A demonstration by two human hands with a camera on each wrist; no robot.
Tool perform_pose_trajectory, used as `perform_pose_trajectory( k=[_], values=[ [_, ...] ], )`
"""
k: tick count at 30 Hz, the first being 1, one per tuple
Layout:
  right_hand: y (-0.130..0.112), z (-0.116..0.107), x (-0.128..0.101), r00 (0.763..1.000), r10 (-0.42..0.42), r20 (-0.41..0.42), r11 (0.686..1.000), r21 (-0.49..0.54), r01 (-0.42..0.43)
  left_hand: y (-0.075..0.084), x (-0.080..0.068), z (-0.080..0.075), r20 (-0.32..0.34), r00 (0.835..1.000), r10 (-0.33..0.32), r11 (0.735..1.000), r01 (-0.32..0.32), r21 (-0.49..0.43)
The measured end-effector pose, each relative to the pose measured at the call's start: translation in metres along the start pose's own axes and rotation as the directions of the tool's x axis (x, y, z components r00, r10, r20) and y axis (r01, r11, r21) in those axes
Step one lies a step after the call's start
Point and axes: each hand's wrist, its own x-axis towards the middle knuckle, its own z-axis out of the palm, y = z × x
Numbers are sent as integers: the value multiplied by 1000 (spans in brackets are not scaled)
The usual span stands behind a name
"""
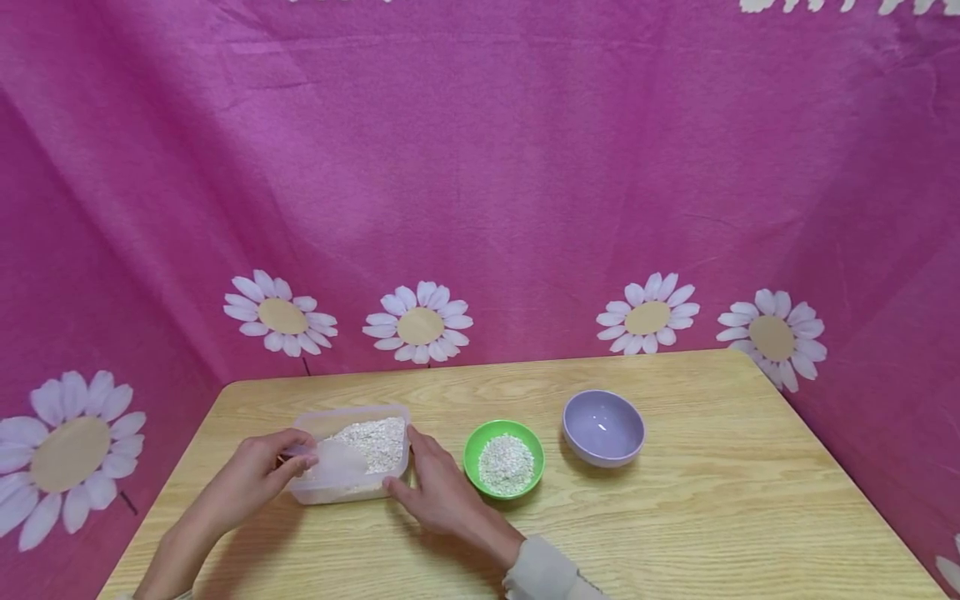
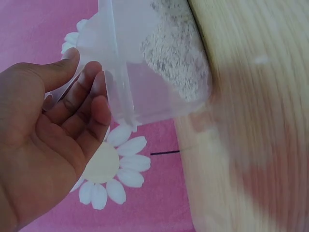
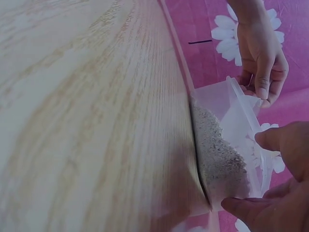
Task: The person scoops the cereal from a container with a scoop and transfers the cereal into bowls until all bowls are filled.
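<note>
A clear plastic container of pale grain sits on the wooden table at the front left. My left hand curls its fingers on the container's left end; in the left wrist view its fingertips lie against the clear wall. A translucent white piece shows by its fingertips over the grain; I cannot tell what it is. My right hand holds the container's right end, thumb at the near corner, fingers on the far side. The right wrist view shows the grain heaped in the container.
A small green bowl with grain in it stands just right of the container. An empty lilac bowl stands further right. A pink cloth with daisies hangs behind and beside the table.
</note>
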Motion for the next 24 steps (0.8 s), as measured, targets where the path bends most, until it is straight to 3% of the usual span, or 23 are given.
perform_pose_trajectory(
  k=[15, 24],
  values=[
    [1, 0, 2, 1000, 4, -8, 1000, -24, -4, 5, 6, 31, -79, 995, -68, 996, 63, -70],
    [1, 0, 2, 1000, -3, -15, 1000, -1, 3, 10, 7, 40, -57, 994, -96, 994, 92, -66]
  ],
)
